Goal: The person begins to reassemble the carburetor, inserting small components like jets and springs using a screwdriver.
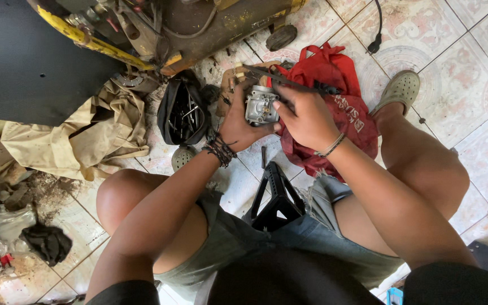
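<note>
I clamp the carburetor [261, 105] firmly in my left hand [237, 121] while my right hand [307, 116] fingers pinch its edge, keeping it level.

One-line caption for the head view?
Seated person's left hand and right hand hold a grey metal engine part over a tiled floor.

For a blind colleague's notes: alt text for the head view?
Both hands, left hand and right hand, hold a small grey metal engine part above a tiled floor, with a red bag beneath.
</note>
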